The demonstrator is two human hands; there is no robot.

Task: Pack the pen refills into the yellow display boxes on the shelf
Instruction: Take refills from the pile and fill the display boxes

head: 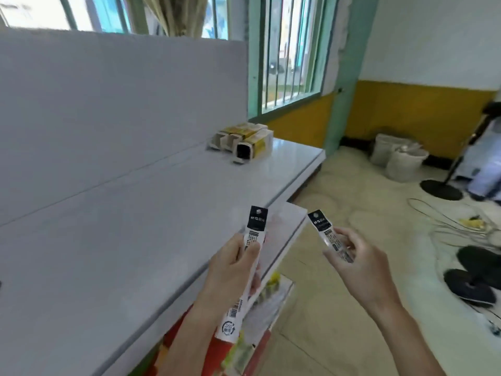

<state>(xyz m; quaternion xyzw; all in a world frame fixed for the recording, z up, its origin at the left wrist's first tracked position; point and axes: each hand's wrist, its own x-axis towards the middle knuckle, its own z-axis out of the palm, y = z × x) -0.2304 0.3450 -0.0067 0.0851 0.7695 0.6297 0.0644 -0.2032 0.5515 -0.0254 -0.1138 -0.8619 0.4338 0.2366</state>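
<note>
Head-worn wide-angle view — looking forward and down along the shelf [141, 213].

Green-framed barred window [291, 58] at rear; beige curtain [176, 14] hangs at upper centre. Wall white above, yellow band [417, 109] below. White sacks [401, 158] stand on the pale floor [339, 191] at the corner. Black round stand base [440, 189] near them. Loose cables [444, 221] and two dark discs [470, 287] lie at right.
</note>
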